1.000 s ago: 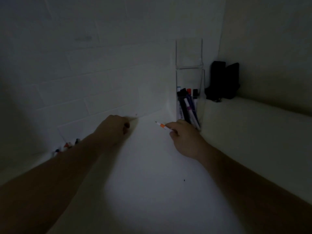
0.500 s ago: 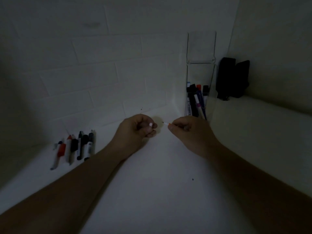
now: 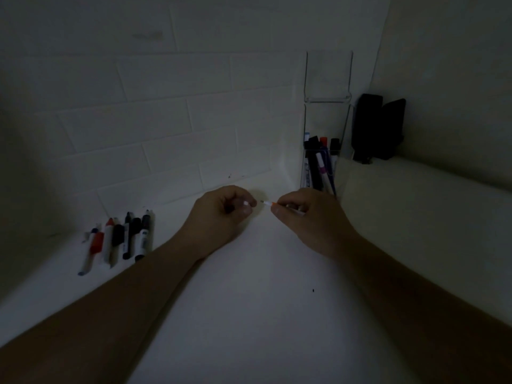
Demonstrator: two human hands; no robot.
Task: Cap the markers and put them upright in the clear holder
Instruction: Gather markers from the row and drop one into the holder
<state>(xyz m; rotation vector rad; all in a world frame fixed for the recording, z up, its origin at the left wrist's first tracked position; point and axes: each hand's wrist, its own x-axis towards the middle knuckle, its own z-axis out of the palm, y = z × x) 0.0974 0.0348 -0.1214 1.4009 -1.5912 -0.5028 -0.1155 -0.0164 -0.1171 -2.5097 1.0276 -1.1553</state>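
Observation:
My right hand [image 3: 307, 220] grips a thin white marker with an orange band [image 3: 268, 203], its bare tip pointing left. My left hand [image 3: 221, 214] is closed on a small white cap [image 3: 245, 203], held a short gap from that tip. The clear holder [image 3: 327, 128] stands against the tiled wall in the corner and has several capped markers [image 3: 318, 164] upright in its lower pocket. A row of several loose markers [image 3: 119, 239] lies on the white surface at the left.
A black object [image 3: 376, 128] stands on the raised white ledge [image 3: 415, 195] to the right of the holder. A white tiled wall [image 3: 166, 120] runs behind. The scene is dim.
My left hand came away from the wall toward the middle, now holding the cap. Both hands have drawn together, cap facing the marker's tip. The head view shifted, revealing the loose markers.

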